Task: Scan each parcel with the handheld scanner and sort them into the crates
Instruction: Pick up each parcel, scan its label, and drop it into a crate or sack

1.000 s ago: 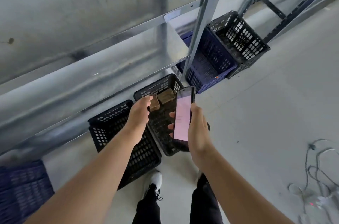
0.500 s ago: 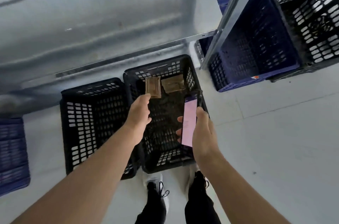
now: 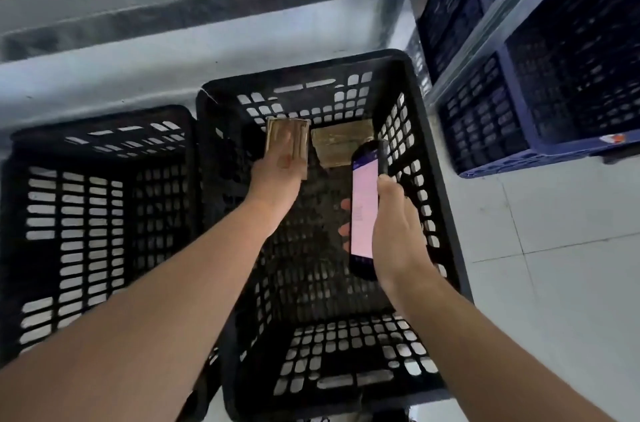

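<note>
Reaching into the middle black crate (image 3: 436, 158), your left hand (image 3: 277, 172) is over the left parcel (image 3: 287, 141), a small brown flat box at the crate's far end. The fingers lie across its top, pointing away from you. The frame is motion-blurred, so I can't tell whether they're curled round it or just resting on it; call the grip unknown.

Key relation: the parcel sits directly under and just ahead of your left fingertips, long axis running away from you, roughly in line with the forearm. A second parcel (image 3: 341, 144) lies just to the right of those fingers, beside the first, seemingly lying more crosswise. Whether the two touch, I can't tell.

Your right hand (image 3: 398, 231) grips the handheld scanner (image 3: 365, 207) upright, thumb on its right edge, fingertips wrapped round the left edge, lit screen facing you. Its top end is just right of the second parcel and nearer to it than to the one under your left hand.

My read: left hand is the nearer one for either release or pickup of the left parcel; the right is busy with the scanner. If you're dropping, just lift clear. If picking up, close across the short sides.

Another black crate (image 3: 104, 214) stands left of your left arm; the blue crates (image 3: 519, 131) are well right of the scanner, beside the metal shelf upright (image 3: 485, 37).
</note>
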`<act>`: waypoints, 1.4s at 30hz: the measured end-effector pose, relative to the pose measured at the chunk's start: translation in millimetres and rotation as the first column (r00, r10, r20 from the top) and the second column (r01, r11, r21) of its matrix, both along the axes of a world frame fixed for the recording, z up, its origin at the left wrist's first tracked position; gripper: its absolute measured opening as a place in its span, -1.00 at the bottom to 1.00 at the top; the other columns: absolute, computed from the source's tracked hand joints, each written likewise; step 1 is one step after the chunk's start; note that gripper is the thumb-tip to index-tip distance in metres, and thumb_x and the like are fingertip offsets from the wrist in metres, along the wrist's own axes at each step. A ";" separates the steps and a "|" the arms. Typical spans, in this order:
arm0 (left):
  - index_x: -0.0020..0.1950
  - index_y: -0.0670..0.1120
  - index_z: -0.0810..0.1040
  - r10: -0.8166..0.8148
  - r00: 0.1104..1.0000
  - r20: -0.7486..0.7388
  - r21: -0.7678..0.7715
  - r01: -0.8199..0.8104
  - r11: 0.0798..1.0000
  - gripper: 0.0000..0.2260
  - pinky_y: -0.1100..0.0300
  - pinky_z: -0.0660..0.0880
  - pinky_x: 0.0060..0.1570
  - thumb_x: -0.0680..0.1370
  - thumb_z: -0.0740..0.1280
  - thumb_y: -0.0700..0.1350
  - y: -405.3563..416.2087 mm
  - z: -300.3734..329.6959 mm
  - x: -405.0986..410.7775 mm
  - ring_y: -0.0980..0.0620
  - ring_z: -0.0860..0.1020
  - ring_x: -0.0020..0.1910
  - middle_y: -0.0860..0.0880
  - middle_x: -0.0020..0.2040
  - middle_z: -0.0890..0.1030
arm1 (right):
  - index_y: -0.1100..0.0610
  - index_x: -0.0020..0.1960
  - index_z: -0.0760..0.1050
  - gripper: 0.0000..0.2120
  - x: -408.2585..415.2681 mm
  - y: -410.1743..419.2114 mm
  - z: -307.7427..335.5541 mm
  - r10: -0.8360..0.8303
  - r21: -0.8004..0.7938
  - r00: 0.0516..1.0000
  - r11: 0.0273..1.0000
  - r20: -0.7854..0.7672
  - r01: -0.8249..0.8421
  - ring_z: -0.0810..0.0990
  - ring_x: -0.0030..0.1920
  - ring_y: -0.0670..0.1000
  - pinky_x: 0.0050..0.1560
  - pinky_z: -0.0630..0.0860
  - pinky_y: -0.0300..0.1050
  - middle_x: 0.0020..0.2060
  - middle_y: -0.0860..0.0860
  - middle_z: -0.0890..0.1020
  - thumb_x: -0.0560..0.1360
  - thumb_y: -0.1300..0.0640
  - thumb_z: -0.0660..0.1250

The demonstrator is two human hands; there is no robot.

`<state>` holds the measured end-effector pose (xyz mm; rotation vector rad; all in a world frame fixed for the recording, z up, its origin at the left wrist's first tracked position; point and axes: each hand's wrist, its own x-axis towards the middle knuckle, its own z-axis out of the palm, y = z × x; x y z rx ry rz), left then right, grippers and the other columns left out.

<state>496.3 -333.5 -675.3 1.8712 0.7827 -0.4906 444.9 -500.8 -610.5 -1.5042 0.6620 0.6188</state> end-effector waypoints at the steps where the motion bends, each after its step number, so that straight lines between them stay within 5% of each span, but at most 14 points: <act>1: 0.58 0.33 0.34 -0.074 0.997 0.001 0.070 0.073 0.995 -0.46 0.20 0.46 0.22 0.58 0.27 0.19 3.9 -18.9 6.8 0.04 0.53 0.30 0.04 0.44 0.48 | -0.07 0.16 0.58 -0.47 2.8 1.0 -13.9 0.005 -0.008 1.000 1.000 0.005 -0.005 0.67 -0.12 0.06 -0.14 0.60 0.05 0.04 0.05 0.71 0.50 -0.30 -0.01; 3: 0.53 0.31 0.38 -0.221 0.975 0.011 0.205 0.215 0.955 -0.41 -0.01 0.53 0.32 0.48 0.25 0.30 8.0 -50.2 19.4 -0.09 0.53 0.31 -0.02 0.43 0.50 | -0.11 0.16 0.58 -0.48 7.7 3.0 -39.6 0.016 -0.025 1.000 1.000 0.013 -0.016 0.70 -0.10 0.07 -0.09 0.63 0.07 0.04 0.00 0.71 0.50 -0.31 -0.02; 6: 0.65 0.20 0.23 -0.429 0.900 -0.070 0.407 0.419 0.812 -0.40 -0.11 0.34 0.46 0.64 0.35 0.06 5.1 -71.7 28.5 -0.25 0.33 0.43 -0.12 0.58 0.26 | -0.12 0.11 0.60 -0.49 12.4 5.7 -69.5 0.025 -0.050 0.999 0.998 0.021 -0.024 0.71 -0.10 0.07 0.02 0.65 0.17 -0.01 -0.03 0.72 0.50 -0.33 -0.01; 11: 0.62 0.41 0.13 -0.315 0.943 -0.109 0.470 0.329 0.819 -0.37 -0.16 0.45 0.31 0.66 0.34 0.03 4.8 -95.7 28.5 -0.41 0.41 0.31 -0.27 0.45 0.18 | -0.06 0.10 0.60 -0.43 4.9 7.7 -86.4 0.044 -0.083 0.999 0.996 0.006 -0.043 0.71 -0.08 0.06 0.00 0.66 0.14 0.00 0.00 0.71 0.50 -0.35 -0.04; 15: 0.60 0.50 0.07 -0.335 0.937 -0.101 0.422 0.345 0.838 -0.43 -0.15 0.47 0.39 0.71 0.24 0.06 8.1 -68.4 10.9 -0.44 0.44 0.29 -0.31 0.52 0.11 | -0.01 0.12 0.62 -0.40 -15.1 7.8 -57.8 0.044 -0.088 0.999 0.995 -0.009 -0.045 0.72 -0.08 0.08 -0.11 0.65 0.06 -0.02 0.02 0.72 0.51 -0.34 -0.04; 18: 0.61 0.47 0.16 -0.272 0.958 -0.086 0.351 0.284 0.892 -0.52 0.03 0.45 0.29 0.75 0.14 0.04 9.0 -28.1 -5.4 -0.31 0.48 0.14 -0.26 0.46 0.17 | -0.05 0.13 0.61 -0.44 -30.0 7.7 -18.0 -0.006 -0.069 1.000 0.998 -0.008 0.005 0.71 -0.12 0.09 -0.07 0.65 0.12 0.00 0.01 0.72 0.51 -0.32 -0.02; 21: 0.58 0.41 0.31 -0.255 0.967 -0.018 0.300 0.249 0.921 -0.58 0.08 0.49 0.34 0.74 0.17 0.06 10.0 27.2 -26.8 -0.29 0.50 0.19 -0.17 0.36 0.22 | -0.14 0.14 0.57 -0.50 -45.7 9.7 34.8 -0.029 -0.043 1.000 0.999 -0.008 0.029 0.68 -0.13 0.04 -0.10 0.61 0.06 0.04 0.02 0.71 0.50 -0.33 -0.02; 25: 0.55 0.35 0.38 -0.252 0.966 0.048 0.256 0.232 0.938 -0.60 0.43 0.38 -0.07 0.72 0.23 0.07 13.4 108.9 -59.3 -0.16 0.47 0.18 -0.15 0.37 0.22 | -0.17 0.08 0.56 -0.53 -66.1 17.3 121.8 -0.042 -0.041 0.999 0.998 0.009 0.042 0.68 -0.11 0.05 -0.15 0.59 -0.02 0.04 0.03 0.70 0.51 -0.31 -0.05; 35: 0.54 0.49 0.30 -0.225 0.943 0.246 0.091 0.209 0.974 -0.54 0.08 0.40 0.49 0.68 0.29 0.17 25.3 322.3 -135.2 -0.07 0.40 0.37 -0.08 0.49 0.26 | -0.05 0.06 0.63 -0.49 -117.4 20.8 351.7 -0.051 0.000 0.989 0.999 0.140 0.051 0.66 -0.16 0.06 -0.24 0.58 -0.02 -0.05 0.07 0.69 0.53 -0.23 -0.04; 42: 0.53 0.56 0.24 -0.137 0.881 0.453 0.007 0.151 0.989 -0.39 -0.19 0.44 0.49 0.51 0.35 0.34 17.5 468.7 -191.6 -0.16 0.42 0.50 -0.12 0.58 0.35 | 0.03 0.15 0.64 -0.46 -175.9 0.6 491.9 -0.053 0.097 0.969 0.995 0.243 0.031 0.66 -0.18 0.10 -0.07 0.59 0.10 0.06 0.20 0.70 0.52 -0.23 0.01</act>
